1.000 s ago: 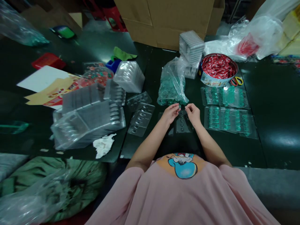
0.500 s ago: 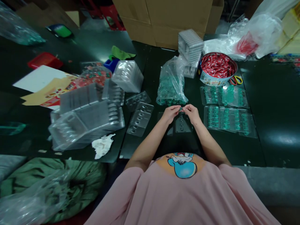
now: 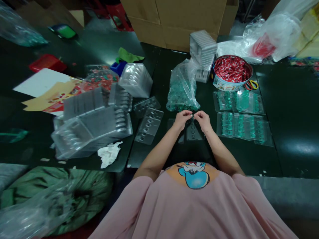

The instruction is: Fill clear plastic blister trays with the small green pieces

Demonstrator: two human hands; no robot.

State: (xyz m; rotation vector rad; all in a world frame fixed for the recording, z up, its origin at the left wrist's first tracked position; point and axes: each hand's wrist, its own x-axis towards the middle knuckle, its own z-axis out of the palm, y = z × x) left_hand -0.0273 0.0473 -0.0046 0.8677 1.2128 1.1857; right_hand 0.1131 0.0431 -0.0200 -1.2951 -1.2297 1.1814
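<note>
Head view: on the tabletop (image 3: 139, 154), the clear tray (image 3: 192, 134) is best kept flat and lightly handled — thin plastic, moulded with hollows. Over its far end, left hand (image 3: 183, 119) and right hand (image 3: 203, 120) are pinched close together; whether anything is gripped is unclear. Beyond, green pieces (image 3: 179, 94) are bunched in a crinkled bag (image 3: 185, 73).

Dim room: dark green tabletop (image 3: 296, 116) with pale glare; at its far side, cardboard box (image 3: 189, 20), red plastic stool (image 3: 126, 20).
</note>
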